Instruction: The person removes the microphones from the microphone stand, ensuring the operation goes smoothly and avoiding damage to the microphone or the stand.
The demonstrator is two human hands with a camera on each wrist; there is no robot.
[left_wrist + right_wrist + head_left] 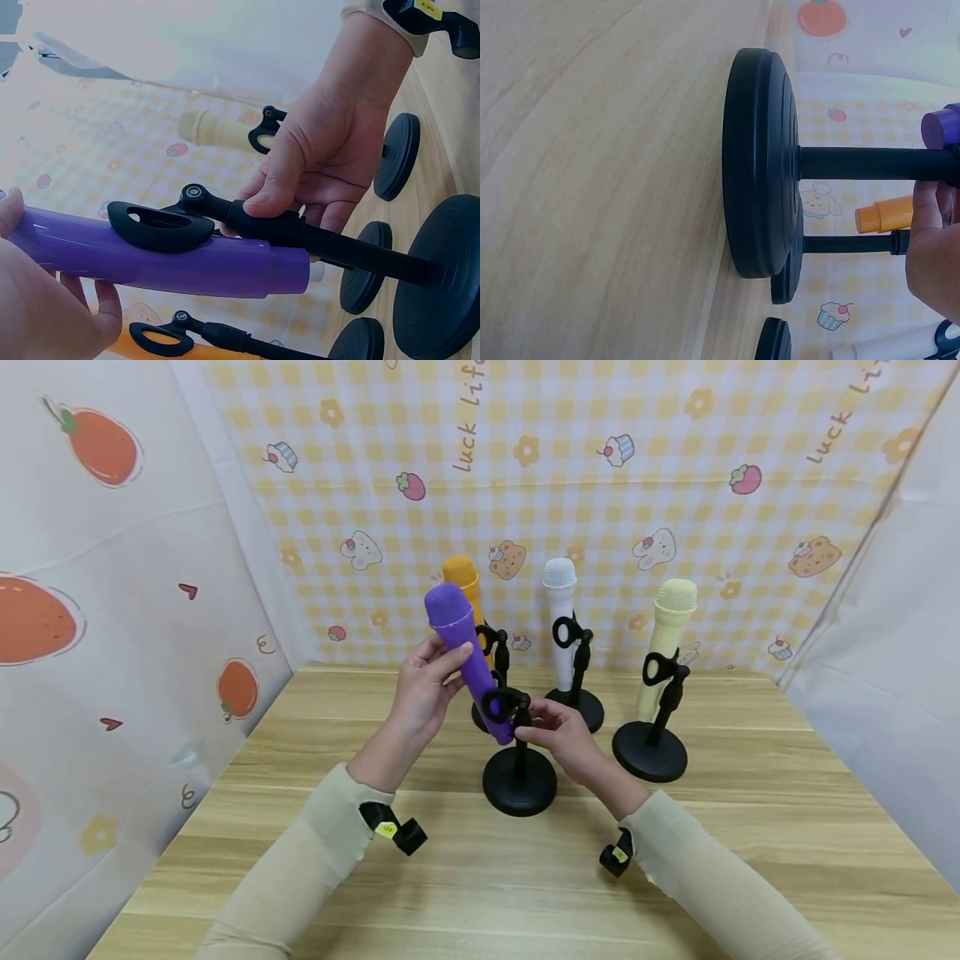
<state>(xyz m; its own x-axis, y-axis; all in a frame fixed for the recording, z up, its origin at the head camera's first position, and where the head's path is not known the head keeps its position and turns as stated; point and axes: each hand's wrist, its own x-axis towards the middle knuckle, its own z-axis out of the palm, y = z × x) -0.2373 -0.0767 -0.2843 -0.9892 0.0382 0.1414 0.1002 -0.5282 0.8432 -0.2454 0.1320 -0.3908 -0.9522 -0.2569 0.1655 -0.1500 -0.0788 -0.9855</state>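
My left hand [422,697] grips a purple microphone [474,662] near its head, thumb on the near side. The microphone leans to the left, its lower end passing through the ring clip of a black desktop stand [520,787]. Around the stand's post, just below the clip joint, my right hand [561,739] pinches with thumb and fingers. In the left wrist view the clip lies round the purple handle [217,266], and the right thumb presses the post's collar. The stand's round base [761,165] sits flat on the table in the right wrist view.
Behind stand an orange microphone [459,572], a white microphone [559,578] and, to the right, a pale yellow microphone [675,602], each in its own black stand. A checked cloth [465,518] hangs behind the wooden table [750,777].
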